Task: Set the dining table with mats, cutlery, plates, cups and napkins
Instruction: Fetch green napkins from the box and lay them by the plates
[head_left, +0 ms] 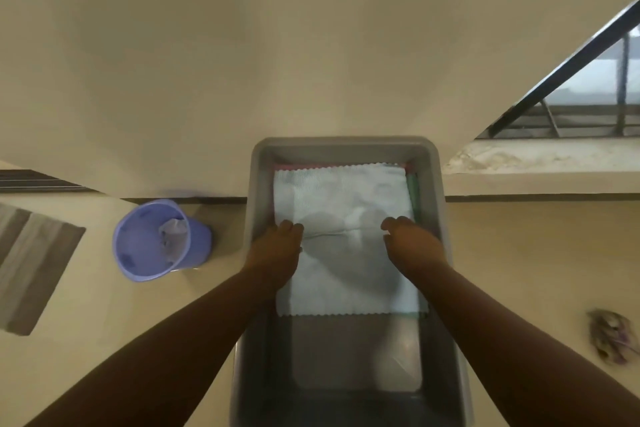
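Note:
A grey plastic tub stands below me against the wall. Inside lies a white cloth with zigzag edges, on top of a pink cloth and a green cloth that show only at their edges. My left hand is at the white cloth's left side with its fingers curled down onto it. My right hand does the same at the right side. A crease runs across the cloth between the two hands. The fingertips are hidden against the fabric.
A purple waste bin with crumpled paper inside stands on the floor left of the tub. A striped floor mat lies at the far left, a small crumpled object at the right. A barred window is up right.

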